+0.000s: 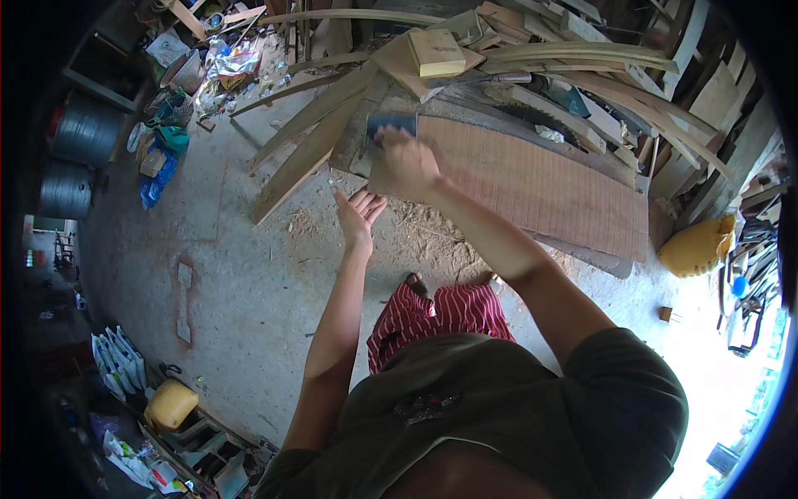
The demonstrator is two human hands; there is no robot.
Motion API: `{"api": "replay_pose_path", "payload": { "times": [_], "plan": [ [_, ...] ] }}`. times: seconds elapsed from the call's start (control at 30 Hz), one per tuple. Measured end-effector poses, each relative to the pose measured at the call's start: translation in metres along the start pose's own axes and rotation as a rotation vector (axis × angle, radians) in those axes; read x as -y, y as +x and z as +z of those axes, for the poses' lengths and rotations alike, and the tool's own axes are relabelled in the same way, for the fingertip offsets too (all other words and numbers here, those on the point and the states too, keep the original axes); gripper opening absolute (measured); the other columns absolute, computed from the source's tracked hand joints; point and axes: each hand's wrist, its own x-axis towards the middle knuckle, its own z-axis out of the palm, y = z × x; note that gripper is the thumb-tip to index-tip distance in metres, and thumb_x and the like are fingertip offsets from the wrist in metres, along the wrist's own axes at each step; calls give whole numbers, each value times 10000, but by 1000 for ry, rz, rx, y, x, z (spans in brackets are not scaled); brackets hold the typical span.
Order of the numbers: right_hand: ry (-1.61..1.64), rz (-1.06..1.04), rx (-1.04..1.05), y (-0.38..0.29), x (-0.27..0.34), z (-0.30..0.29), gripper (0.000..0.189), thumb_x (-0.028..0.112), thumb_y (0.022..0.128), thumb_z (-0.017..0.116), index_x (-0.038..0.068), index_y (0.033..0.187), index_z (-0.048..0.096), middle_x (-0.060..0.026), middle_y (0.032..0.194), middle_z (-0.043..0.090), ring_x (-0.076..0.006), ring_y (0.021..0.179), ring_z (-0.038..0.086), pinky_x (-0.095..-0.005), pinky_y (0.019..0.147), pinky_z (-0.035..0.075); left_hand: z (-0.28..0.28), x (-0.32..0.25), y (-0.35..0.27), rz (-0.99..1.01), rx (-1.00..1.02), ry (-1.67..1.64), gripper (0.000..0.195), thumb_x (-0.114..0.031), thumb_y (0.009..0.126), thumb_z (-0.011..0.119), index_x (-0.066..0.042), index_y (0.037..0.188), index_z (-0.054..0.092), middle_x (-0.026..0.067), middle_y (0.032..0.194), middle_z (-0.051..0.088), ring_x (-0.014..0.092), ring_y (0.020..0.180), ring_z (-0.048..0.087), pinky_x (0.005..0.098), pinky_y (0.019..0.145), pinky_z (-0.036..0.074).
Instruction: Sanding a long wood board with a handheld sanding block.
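Note:
A wide, thin wooden board (pixel 548 174) with reddish-brown grain lies across a worn workbench (pixel 349 140). My right hand (pixel 405 156), slightly blurred, is over the board's left end, its fingers pressed on a dark flat piece (pixel 393 125), which looks like sandpaper. That piece reaches past the board's far left corner. Near the board's near left corner is my left hand (pixel 360 209), palm turned up and fingers apart, holding nothing; whether its fingertips touch the board's edge, I cannot tell.
Behind the board lie a handsaw (pixel 536 115), a pale wood block (pixel 436 53) and curved wooden strips (pixel 580 53). Planks (pixel 305 162) lean at the bench's left. Sawdust (pixel 436 234) covers the floor near my feet. A yellow sack (pixel 698 249) stands right; metal drums (pixel 87 131) stand far left.

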Motion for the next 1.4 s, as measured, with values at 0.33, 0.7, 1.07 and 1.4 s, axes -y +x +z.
{"api": "replay_pose_path", "payload": {
  "times": [0.33, 0.7, 1.07, 1.4],
  "plan": [
    [66, -285, -96, -119, 2, 4, 372, 41, 894, 525, 9, 1252, 622, -110, 1452, 530, -233, 1350, 502, -345, 1143, 405, -16, -12, 8, 10, 124, 383, 982, -724, 982, 145, 114, 1397, 446, 254, 1325, 570, 327, 1243, 562, 436, 1074, 452],
    [-115, 144, -194, -67, -105, -4, 386, 104, 948, 500, 5, 1309, 593, -161, 1439, 532, -264, 1366, 478, -380, 1180, 339, 20, -43, 19, 648, -33, 1644, 646, -597, 1000, 411, -21, 975, 703, 229, 1172, 625, 421, 1086, 581, 488, 944, 475],
    [-79, 176, -254, -96, -113, -33, 402, 44, 910, 513, -6, 1300, 596, -180, 1398, 564, -308, 1310, 533, -404, 1141, 399, 97, 4, 44, 1042, -46, 1710, 619, -587, 991, 408, -239, 1502, 422, 79, 1589, 338, 318, 1454, 314, 640, 1150, 219],
    [-50, 219, -211, -157, -79, -50, 401, 26, 888, 520, -22, 1276, 607, -183, 1409, 550, -319, 1330, 513, -440, 1160, 364, 97, 3, 39, 1015, -50, 1693, 598, -567, 996, 427, -260, 1509, 416, 64, 1592, 338, 317, 1445, 334, 631, 1137, 254]
  ]
}}
